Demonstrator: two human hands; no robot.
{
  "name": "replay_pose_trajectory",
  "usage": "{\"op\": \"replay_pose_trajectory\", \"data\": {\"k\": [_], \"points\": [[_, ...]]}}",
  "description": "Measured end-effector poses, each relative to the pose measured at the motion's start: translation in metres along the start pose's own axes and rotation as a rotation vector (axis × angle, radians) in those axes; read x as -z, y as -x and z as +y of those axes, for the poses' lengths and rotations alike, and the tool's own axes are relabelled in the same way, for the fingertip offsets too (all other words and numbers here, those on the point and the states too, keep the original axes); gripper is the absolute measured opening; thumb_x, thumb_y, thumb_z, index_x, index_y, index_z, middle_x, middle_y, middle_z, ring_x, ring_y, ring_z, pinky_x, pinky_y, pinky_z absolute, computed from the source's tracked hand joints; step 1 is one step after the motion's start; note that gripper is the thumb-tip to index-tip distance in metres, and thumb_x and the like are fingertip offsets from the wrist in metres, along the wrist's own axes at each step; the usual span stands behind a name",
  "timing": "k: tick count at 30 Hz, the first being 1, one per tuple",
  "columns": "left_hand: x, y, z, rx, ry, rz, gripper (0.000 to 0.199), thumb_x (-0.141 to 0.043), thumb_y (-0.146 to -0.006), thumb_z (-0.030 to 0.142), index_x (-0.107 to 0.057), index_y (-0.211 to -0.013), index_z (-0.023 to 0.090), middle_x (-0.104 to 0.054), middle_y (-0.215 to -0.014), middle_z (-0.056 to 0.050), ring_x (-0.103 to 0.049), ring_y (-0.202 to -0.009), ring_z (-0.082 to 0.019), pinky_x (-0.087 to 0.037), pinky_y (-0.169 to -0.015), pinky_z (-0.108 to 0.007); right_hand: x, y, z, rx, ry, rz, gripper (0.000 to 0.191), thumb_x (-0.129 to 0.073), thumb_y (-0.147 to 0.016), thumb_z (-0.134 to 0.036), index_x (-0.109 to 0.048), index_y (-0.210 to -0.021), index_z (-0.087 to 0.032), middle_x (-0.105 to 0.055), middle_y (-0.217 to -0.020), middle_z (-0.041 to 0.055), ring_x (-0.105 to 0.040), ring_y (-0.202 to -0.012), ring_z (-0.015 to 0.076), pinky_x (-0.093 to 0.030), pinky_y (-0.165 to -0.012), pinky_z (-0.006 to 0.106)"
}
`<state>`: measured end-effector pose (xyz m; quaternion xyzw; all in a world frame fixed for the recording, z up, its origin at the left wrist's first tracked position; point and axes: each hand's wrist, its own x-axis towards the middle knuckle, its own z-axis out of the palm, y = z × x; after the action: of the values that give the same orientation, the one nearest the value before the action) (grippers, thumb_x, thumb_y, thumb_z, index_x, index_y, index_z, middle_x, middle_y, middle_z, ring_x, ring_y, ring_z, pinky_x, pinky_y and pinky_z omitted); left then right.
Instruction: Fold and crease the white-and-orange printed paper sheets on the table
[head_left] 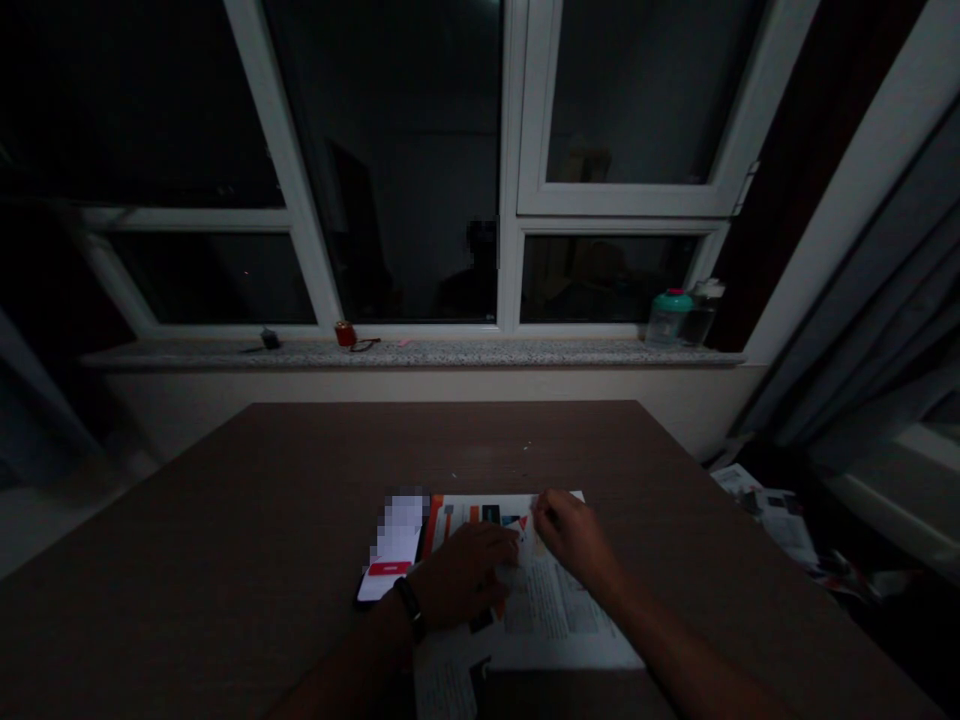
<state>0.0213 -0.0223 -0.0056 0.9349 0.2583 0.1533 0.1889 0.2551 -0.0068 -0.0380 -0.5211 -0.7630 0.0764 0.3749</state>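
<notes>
A printed paper (559,610) with colored pictures and text lies on the brown table (300,450). My left hand (466,572), with a dark band on its wrist, rests over the paper's left part, its fingers spread loosely and pointing right. My right hand (566,525) is at the paper's upper right, its fingers curled together near the far edge; what they hold, if anything, is too dark and small to make out. Left of the paper, next to my left hand, lies a phone (394,550) with a lit screen and a red button.
Small light scraps lie beyond the paper. On the stone windowsill (450,353) stand a red object (345,334), a small dark bottle (270,339) and a teal-lidded jar (668,318) beside a clear bottle (703,312). More papers (772,515) lie right of the table.
</notes>
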Motion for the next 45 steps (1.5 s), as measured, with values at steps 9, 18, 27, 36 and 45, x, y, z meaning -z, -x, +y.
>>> {"op": "replay_pose_trajectory", "data": {"k": [9, 18, 27, 36, 45], "points": [[0.000, 0.000, 0.000, -0.018, -0.008, 0.009, 0.034, -0.067, -0.084, 0.025, -0.056, -0.116, 0.025, -0.054, -0.133, -0.005, -0.046, -0.124, -0.025, -0.034, -0.105, -0.039, 0.003, 0.004, -0.008, 0.143, -0.074, -0.079, 0.010, -0.050, -0.086, -0.013, -0.054, -0.081, -0.020, -0.062, -0.080, 0.0031, -0.058, -0.075, 0.0164, -0.042, -0.068, 0.025], [0.003, -0.001, 0.003, 0.006, -0.014, -0.005, 0.031, -0.065, -0.086, 0.029, -0.058, -0.116, 0.025, -0.055, -0.127, -0.006, -0.050, -0.119, -0.027, -0.037, -0.102, -0.041, -0.002, 0.002, -0.008, 0.385, -0.029, -0.206, 0.019, -0.049, -0.086, -0.008, -0.052, -0.071, -0.020, -0.057, -0.072, 0.0019, -0.054, -0.073, 0.0164, -0.040, -0.069, 0.025], [0.003, 0.001, 0.003, 0.019, -0.032, 0.007, 0.036, -0.068, -0.085, 0.027, -0.057, -0.118, 0.024, -0.055, -0.131, -0.005, -0.050, -0.121, -0.026, -0.038, -0.103, -0.039, -0.003, -0.004, 0.000, 0.138, 0.131, -0.102, 0.017, -0.048, -0.086, -0.007, -0.052, -0.076, -0.019, -0.060, -0.078, 0.0028, -0.056, -0.076, 0.0173, -0.039, -0.067, 0.025], [0.001, -0.001, 0.002, 0.008, -0.066, 0.000, 0.049, -0.070, -0.082, 0.031, -0.054, -0.127, 0.025, -0.049, -0.141, -0.006, -0.042, -0.130, -0.028, -0.031, -0.109, -0.044, 0.004, 0.003, -0.004, 0.128, -0.044, -0.046, 0.010, -0.049, -0.088, -0.014, -0.053, -0.081, -0.020, -0.062, -0.082, 0.0037, -0.059, -0.076, 0.0168, -0.043, -0.070, 0.026], [0.000, 0.000, 0.001, 0.020, -0.070, 0.018, 0.044, -0.071, -0.081, 0.029, -0.057, -0.123, 0.027, -0.050, -0.137, -0.007, -0.045, -0.126, -0.029, -0.033, -0.106, -0.044, 0.000, 0.007, -0.007, 0.350, -0.058, -0.173, 0.014, -0.050, -0.083, -0.009, -0.051, -0.076, -0.021, -0.059, -0.075, 0.0014, -0.055, -0.072, 0.0151, -0.042, -0.069, 0.024]]}}
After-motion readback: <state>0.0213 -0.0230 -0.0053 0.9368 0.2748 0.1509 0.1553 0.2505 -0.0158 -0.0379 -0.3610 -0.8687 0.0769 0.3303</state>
